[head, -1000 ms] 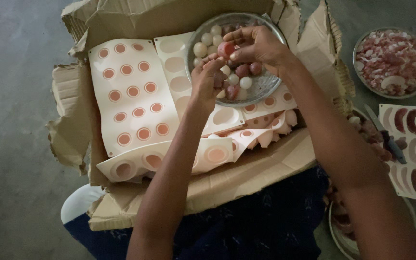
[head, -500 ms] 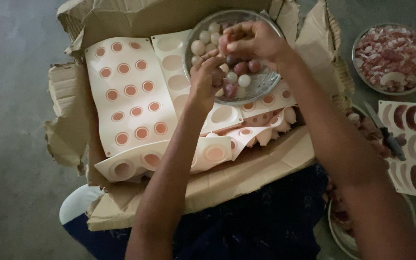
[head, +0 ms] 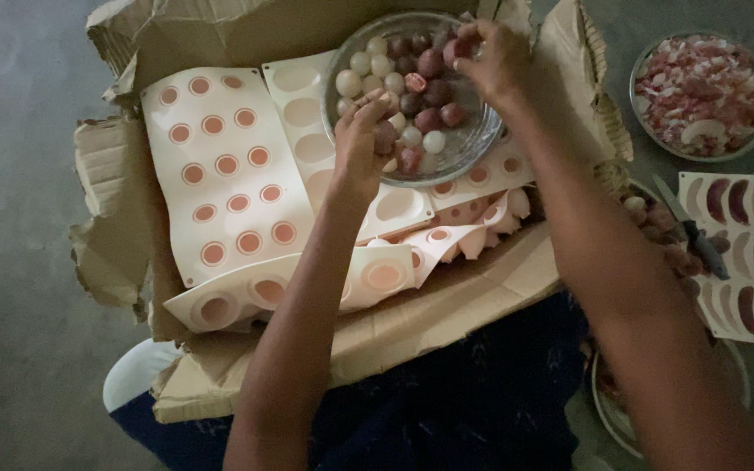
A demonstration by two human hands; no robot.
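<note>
A glass bowl (head: 478, 145) of small white and dark red balls (head: 423, 94) rests on white moulds inside a torn cardboard box (head: 447, 318) on my lap. At the bowl's near left rim, my left hand (head: 361, 144) curls its fingers round a dark red ball (head: 384, 137). Over the bowl's far right rim, my right hand (head: 497, 61) pinches a reddish ball (head: 457, 49) between its fingertips.
A white mould sheet (head: 220, 174) with round orange-ringed cavities fills the box's left side, with more moulds crumpled under the bowl. On the floor at right stand a metal bowl of pink and white pieces (head: 700, 94), a crescent-cavity mould (head: 737, 257), a knife (head: 693, 234) and a plate (head: 611, 403).
My right hand has moved from the bowl's middle to its far right rim, still pinching a ball. The left hand stayed at the near rim. The view shifted slightly.
</note>
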